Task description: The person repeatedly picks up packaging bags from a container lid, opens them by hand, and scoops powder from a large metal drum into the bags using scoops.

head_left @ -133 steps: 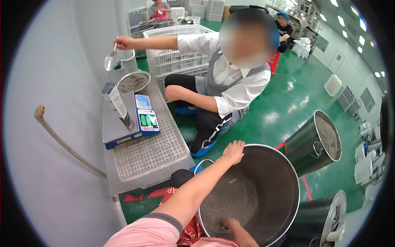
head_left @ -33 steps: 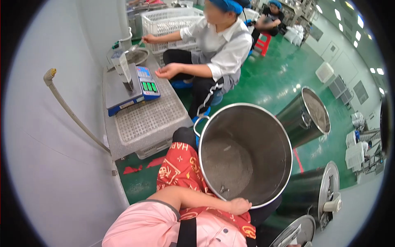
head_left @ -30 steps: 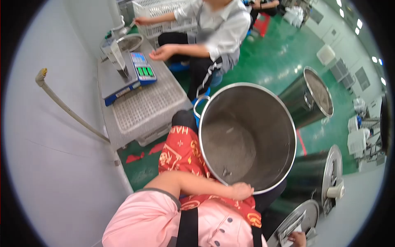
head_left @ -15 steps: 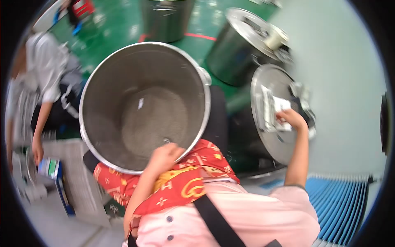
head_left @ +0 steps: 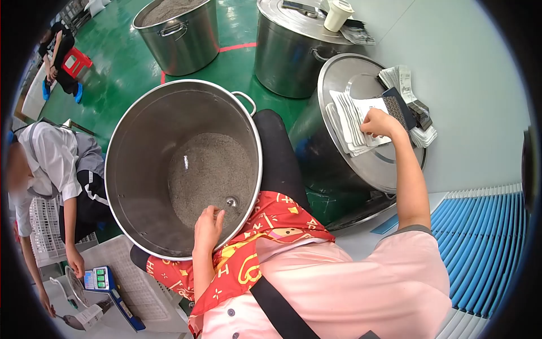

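A large steel pot [head_left: 121, 135] stands between my legs, with a layer of grey-brown granular powder [head_left: 197, 169] at its bottom. A small round metal piece [head_left: 231, 201], perhaps a scoop's bowl, lies on the powder. My left hand [head_left: 207, 230] hangs over the pot's near rim, loosely bent with fingers a little apart and nothing visible in it. To the right, my right hand [head_left: 381, 124] pinches at the white printed packets [head_left: 348, 120]. These rest in a fanned pile on the steel lid [head_left: 389, 166] of another drum.
Further packets [head_left: 398, 79] and a dark wallet-like item [head_left: 398, 107] share the lid. Behind are a lidded drum [head_left: 282, 56] with a cup [head_left: 338, 15] and an open drum of powder [head_left: 180, 48]. A co-worker [head_left: 48, 158] sits left, by a blue scale [head_left: 116, 294].
The view has shifted and sharpened. My left hand has moved off the rim's edge, further over the pot, and its fingers have loosened. My right hand stays at the packets.
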{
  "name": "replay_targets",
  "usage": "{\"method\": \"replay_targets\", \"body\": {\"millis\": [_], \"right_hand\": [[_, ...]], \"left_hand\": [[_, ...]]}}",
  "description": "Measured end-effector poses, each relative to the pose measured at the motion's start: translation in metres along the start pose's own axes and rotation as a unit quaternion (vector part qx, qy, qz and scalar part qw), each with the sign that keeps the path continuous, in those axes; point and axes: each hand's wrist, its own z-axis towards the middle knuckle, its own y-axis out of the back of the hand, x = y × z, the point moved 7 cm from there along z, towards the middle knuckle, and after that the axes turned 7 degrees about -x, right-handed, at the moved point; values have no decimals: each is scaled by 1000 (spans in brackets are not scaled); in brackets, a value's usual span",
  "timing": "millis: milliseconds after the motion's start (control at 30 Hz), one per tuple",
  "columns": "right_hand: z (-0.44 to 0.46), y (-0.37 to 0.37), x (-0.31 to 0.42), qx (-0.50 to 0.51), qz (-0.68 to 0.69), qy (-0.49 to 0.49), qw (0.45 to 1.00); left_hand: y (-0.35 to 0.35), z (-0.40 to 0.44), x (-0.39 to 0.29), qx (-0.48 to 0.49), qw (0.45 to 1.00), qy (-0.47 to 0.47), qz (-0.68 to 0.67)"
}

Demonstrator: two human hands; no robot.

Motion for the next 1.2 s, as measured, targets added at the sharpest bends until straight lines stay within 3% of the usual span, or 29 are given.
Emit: {"method": "replay_targets", "body": {"millis": [33,133,167,200,333,367,400,433,500,633,700,767,800,833,900,933,1067,1133,1200], "right_hand": [[0,1,2,0,-4,-4,1000],[21,-4,-11,-205,-87,88,971],[31,-15,-18,-165,-147,51,974],[32,-16,-31,-195,-125,54,971],[41,-15,-45,-49,-50,159,985],[43,-15,-43,-55,-40,117,991],[78,-27,-76,-70,-91,142,983],[64,-18,-49,-78,-121,182,973],[69,-21,-56,-82,59,10,995],[97,-39,-72,-14,-185,82,979],[119,-51,-93,54,-333,182,924],[145,-70,-115,106,-398,278,868],[148,-71,-117,30,-408,282,868],[158,-67,-129,8,-383,202,901],[81,-31,-65,-57,-319,42,945],[72,-27,-56,-89,-322,21,942],[76,-37,-74,-280,-190,158,928],[62,-30,-66,-293,-184,68,936],[46,-14,-51,-287,-196,29,937]], "left_hand": [[1,0,-1,-4,1000,-1,-2],[5,-2,-2,-26,1000,-11,1],[5,-1,1,-44,999,-18,15],[4,0,1,-41,998,-15,35],[7,-3,-1,-18,999,47,7],[5,-3,5,-28,999,30,6],[0,-3,9,-60,998,-9,0],[-2,-3,9,-79,996,-37,-13],[6,-6,4,-84,995,-43,-21],[8,-5,6,-105,993,-53,-22],[5,-5,6,-96,994,-53,-19],[6,-6,6,-103,993,-54,-23],[6,-6,5,-107,993,-54,-25],[7,-5,5,-110,992,-54,-26],[7,-6,5,-111,992,-48,-25],[7,-5,4,-106,993,-50,-24],[7,-4,5,-107,993,-55,-12],[4,-2,7,-74,996,-45,5],[7,-4,8,-108,992,-62,-6]]}}
